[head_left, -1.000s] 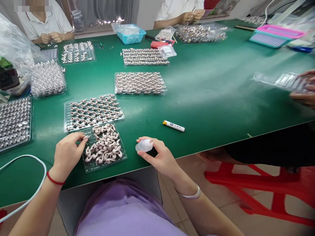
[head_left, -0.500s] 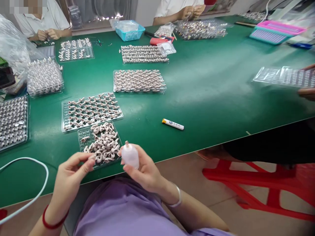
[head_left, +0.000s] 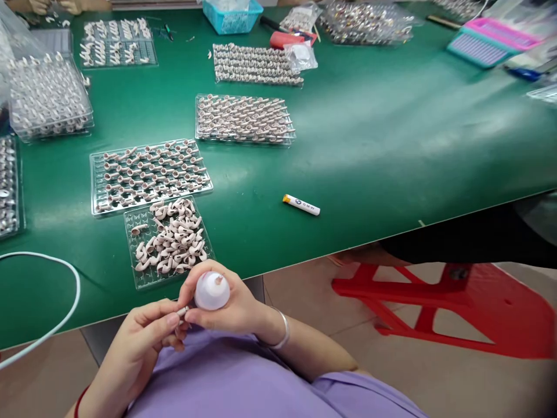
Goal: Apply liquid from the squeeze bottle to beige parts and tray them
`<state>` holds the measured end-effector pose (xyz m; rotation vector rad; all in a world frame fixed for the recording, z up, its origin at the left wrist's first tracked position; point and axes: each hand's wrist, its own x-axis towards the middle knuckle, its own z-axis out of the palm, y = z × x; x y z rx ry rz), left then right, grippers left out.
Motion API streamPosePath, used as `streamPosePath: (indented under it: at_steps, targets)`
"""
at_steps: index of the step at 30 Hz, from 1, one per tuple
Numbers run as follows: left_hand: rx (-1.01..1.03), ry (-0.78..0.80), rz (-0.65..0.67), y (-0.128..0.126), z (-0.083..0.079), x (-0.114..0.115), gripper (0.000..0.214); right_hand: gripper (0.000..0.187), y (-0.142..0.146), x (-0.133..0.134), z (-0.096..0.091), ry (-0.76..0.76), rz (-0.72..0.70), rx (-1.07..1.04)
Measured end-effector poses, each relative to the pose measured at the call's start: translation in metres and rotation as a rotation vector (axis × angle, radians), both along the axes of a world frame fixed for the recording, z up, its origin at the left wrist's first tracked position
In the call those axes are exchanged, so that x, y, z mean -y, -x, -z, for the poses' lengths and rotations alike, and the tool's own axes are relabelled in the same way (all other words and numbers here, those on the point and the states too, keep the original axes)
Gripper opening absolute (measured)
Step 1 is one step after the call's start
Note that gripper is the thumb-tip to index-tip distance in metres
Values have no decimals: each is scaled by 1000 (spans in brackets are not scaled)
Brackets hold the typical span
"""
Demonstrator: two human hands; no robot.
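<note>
Just beyond my lap, my left hand [head_left: 141, 339] pinches a small pale earbud shell [head_left: 182, 312] between thumb and fingers. My right hand [head_left: 241, 307] is wrapped round a translucent squeeze bottle [head_left: 208, 297], its nozzle facing up toward me. The right fingertips meet the left ones at the shell, so part of it is hidden. Right beyond my hands, a heap of similar shells [head_left: 178, 235] lies loose in a clear tray [head_left: 141, 277] at the table edge. Behind it, another clear tray [head_left: 98, 200] holds shells in rows.
More filled trays [head_left: 246, 119] stand farther back on the green table [head_left: 361, 162]. A white tube with a yellow end [head_left: 301, 205] lies to the right. A white cable [head_left: 72, 273] loops at left. A red stool [head_left: 483, 316] stands below the table. Another person's hands [head_left: 72, 6] show at the far left.
Both hands have come together and nearer my body, the bottle tipping toward me. The view has tilted down; the tray held by a person at right has mostly left the picture.
</note>
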<state>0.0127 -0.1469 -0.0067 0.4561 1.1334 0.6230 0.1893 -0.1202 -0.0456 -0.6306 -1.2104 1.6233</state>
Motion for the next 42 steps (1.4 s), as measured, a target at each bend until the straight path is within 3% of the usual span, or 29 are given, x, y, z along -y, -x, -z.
streamPosePath:
  at_steps: [5,18,29,31,33,35,38,40,42]
  targets:
    - [0,-32,17,-5,0,3,26,41,0,4,4,54,-4,-13]
    - [10,-74,4,-6,6,8,25,37,10,12,16,27,94,-121]
    - [-42,-161,15,-2,11,11,23,45,7,12,15,103,59,-48]
    - [-146,-269,23,5,13,14,22,55,-3,11,13,126,30,0]
    - [-355,-484,40,15,16,18,17,56,-14,12,9,98,3,80]
    - [-663,-806,64,26,20,22,15,50,-23,15,6,25,-3,203]
    - [-1123,-1284,109,38,29,25,31,50,-30,21,7,-117,39,358]
    - [-1312,-1448,159,42,34,25,37,50,-29,23,10,-230,136,423]
    - [-1400,-1490,216,42,38,24,39,47,-26,24,13,-358,224,492]
